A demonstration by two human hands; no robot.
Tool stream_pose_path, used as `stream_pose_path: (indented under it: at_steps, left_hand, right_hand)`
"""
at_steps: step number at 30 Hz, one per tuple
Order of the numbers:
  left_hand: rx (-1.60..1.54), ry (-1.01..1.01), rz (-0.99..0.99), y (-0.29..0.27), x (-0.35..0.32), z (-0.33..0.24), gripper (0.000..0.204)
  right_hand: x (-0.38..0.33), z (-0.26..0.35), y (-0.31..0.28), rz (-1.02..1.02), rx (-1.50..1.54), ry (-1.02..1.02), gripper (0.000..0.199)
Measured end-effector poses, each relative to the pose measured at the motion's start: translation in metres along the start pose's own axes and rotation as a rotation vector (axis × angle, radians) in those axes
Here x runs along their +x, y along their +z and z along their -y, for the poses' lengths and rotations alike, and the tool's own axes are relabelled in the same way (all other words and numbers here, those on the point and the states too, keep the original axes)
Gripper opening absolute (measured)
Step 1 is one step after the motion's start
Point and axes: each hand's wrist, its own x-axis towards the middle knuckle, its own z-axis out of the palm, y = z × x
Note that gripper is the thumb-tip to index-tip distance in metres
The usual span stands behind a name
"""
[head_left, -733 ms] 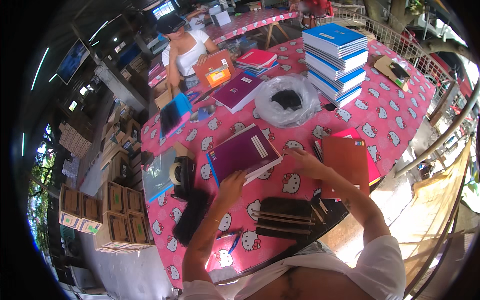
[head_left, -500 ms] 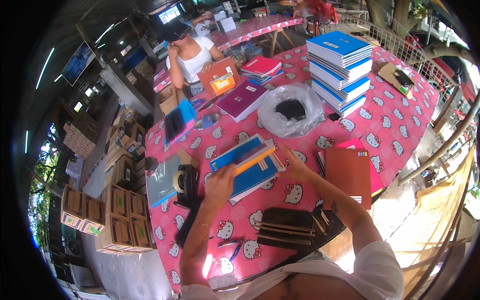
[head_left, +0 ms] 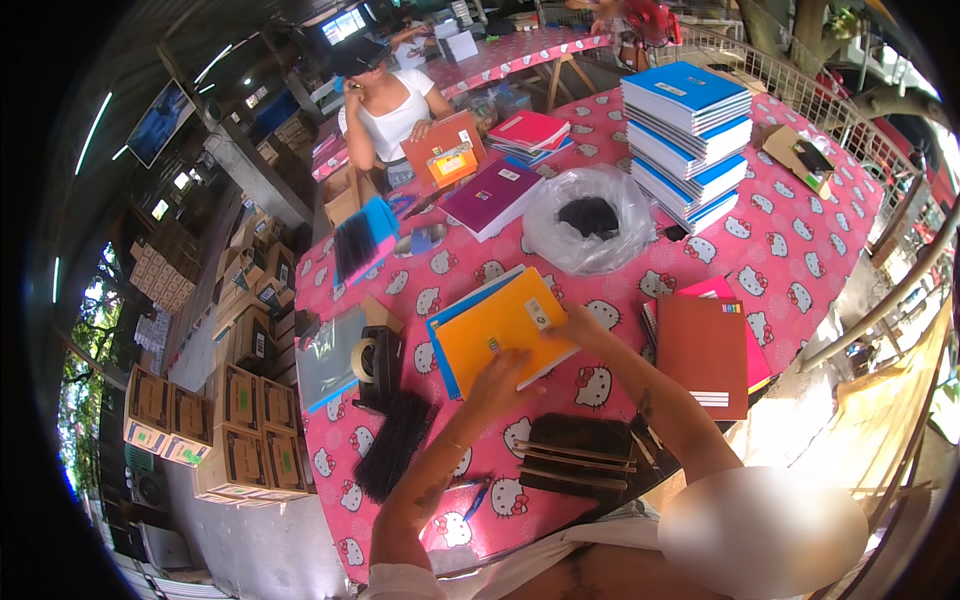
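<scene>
An orange notebook (head_left: 495,325) lies on top of a blue notebook (head_left: 437,330), which shows along the left and upper edges. My left hand (head_left: 500,383) rests on the orange cover near its lower edge, fingers spread. At the notebook's right edge is my right hand (head_left: 590,335), its fingers stretched against the side and slightly blurred. To the left stand a black tape dispenser (head_left: 378,355) and a clear plastic sleeve (head_left: 330,350). A black bristled bundle (head_left: 395,445) lies beside my left forearm.
A tall stack of blue notebooks (head_left: 690,140) stands beyond a clear plastic bag (head_left: 545,225) with black contents. A brown notebook (head_left: 703,355) lies right, a purple one (head_left: 492,198) ahead. Pens (head_left: 478,498) and a dark tray (head_left: 575,460) are near me. Another person (head_left: 395,110) sits across.
The orange notebook has gone from tilted on edge to lying flat over the blue one. My left hand has moved right and lower onto its cover.
</scene>
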Motion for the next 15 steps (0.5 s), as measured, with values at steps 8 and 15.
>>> stream_pose_path:
  at_steps: [8,15]
  left_hand:
    - [-0.339,-0.213,-0.001,-0.004,0.015,0.004,0.030]
    - [-0.255,-0.269,-0.024,0.009,0.010,0.026,0.030]
  right_hand:
    - [0.002,-0.044,-0.017,-0.344,0.419,0.169,0.058]
    - [-0.020,-0.073,0.010,-0.313,0.479,0.150,0.046]
